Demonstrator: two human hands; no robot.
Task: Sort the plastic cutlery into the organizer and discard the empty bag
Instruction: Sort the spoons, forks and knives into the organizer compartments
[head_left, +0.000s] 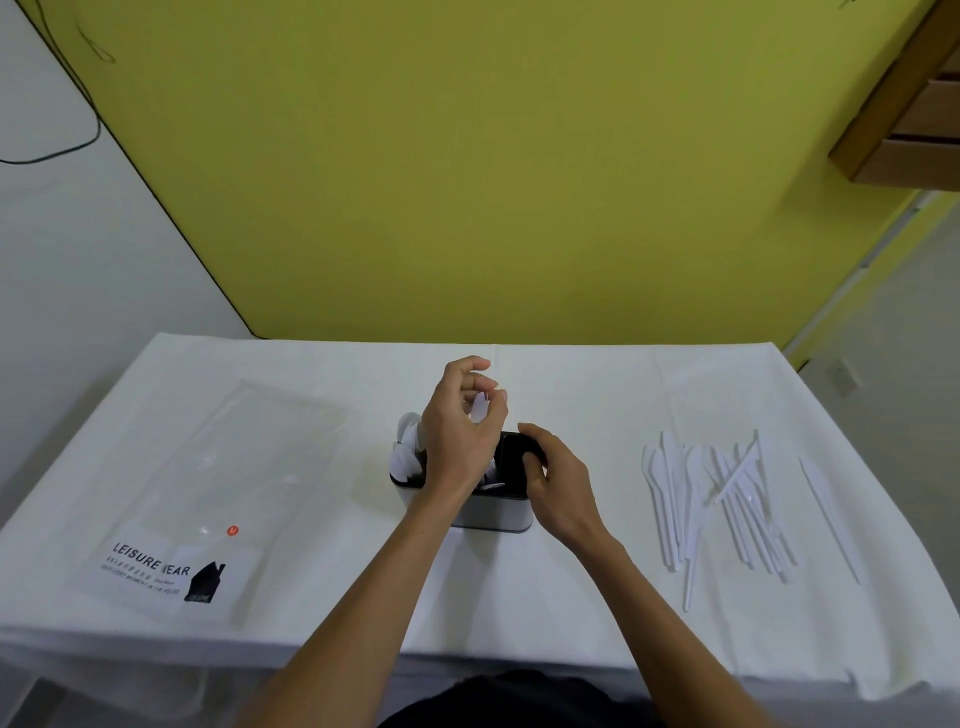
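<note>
A white organizer (493, 514) with a black inside stands at the table's middle. White spoons (408, 449) stick up from its left compartment. My left hand (460, 431) hovers over the organizer, fingers pinched on a white piece of cutlery (480, 405) whose lower end reaches into the middle compartment. My right hand (558, 483) rests on the organizer's right rim and grips it. A pile of white plastic knives (727, 499) lies on the table to the right. The empty clear bag (208, 493), printed "LEISURE WEAR", lies flat on the left.
A white cloth covers the table (571, 597). One knife (828, 519) lies apart at the far right, near the table's edge. A yellow-green wall stands behind, with a wooden cabinet (909, 114) at the upper right.
</note>
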